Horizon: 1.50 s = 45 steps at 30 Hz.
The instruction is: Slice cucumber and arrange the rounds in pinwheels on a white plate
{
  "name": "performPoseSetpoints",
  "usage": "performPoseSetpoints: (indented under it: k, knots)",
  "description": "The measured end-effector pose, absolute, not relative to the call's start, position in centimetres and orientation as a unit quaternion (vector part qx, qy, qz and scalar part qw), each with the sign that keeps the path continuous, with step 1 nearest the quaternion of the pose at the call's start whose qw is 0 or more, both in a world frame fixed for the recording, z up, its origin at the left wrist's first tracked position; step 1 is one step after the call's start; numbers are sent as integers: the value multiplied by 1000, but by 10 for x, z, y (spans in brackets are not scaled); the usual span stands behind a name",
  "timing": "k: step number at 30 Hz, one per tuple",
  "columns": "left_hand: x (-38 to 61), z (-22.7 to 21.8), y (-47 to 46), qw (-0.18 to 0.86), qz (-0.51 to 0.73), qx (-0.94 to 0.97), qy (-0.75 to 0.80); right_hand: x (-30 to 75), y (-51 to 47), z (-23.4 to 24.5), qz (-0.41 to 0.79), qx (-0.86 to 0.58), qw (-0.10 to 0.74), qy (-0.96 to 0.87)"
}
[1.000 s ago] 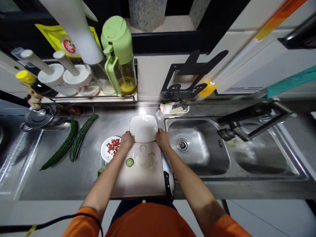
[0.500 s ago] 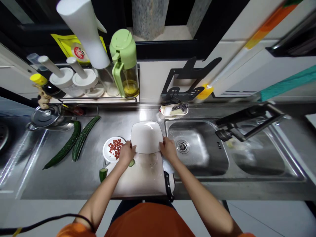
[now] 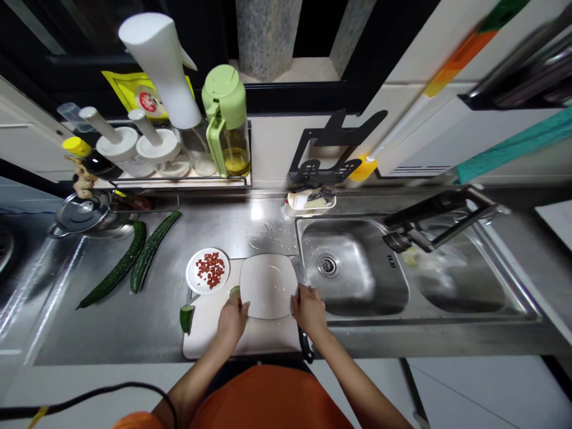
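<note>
1. Head view, hands. Left hand [image 3: 232,317] grips the white square plate [image 3: 269,285] at its 7 o'clock corner; right hand [image 3: 309,308] grips the 5 o'clock corner. Fingers curl onto the rim, pinching it from both sides, likely to keep the plate level.
2. Head view, plate position. The plate lies over the white cutting board [image 3: 210,333], which sits on the steel surface [image 3: 134,322] at its front edge.
3. Head view, near items. A cucumber slice [image 3: 235,291] peeks out at the plate's 9 o'clock; a cucumber end [image 3: 186,317] lies off the board's left edge; a knife handle [image 3: 305,347] shows under the right wrist.
4. Head view, surroundings. A small dish of red bits [image 3: 208,271] sits at 10 o'clock, two whole cucumbers [image 3: 134,262] farther left, the sink [image 3: 353,280] at 3 o'clock.
</note>
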<state>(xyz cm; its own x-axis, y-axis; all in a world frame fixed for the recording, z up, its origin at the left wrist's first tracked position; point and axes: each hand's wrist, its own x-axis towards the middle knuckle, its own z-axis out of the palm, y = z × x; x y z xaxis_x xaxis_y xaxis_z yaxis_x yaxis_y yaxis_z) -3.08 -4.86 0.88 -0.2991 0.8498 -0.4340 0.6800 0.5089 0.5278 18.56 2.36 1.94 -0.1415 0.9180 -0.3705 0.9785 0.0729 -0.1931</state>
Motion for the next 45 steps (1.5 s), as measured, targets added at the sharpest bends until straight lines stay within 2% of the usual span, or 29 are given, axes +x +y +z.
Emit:
performPoseSetpoints:
  k: [18, 30, 45]
  knots:
    - [-27, -3, -55, 326, 69, 473, 816, 180, 15, 23, -160, 643, 119, 739]
    - [-69, -11, -60, 243, 197, 447, 838, 178, 14, 26, -171, 646, 124, 734]
    - [-63, -4, -52, 264, 255, 429, 825, 178, 12, 25, -164, 644, 119, 738]
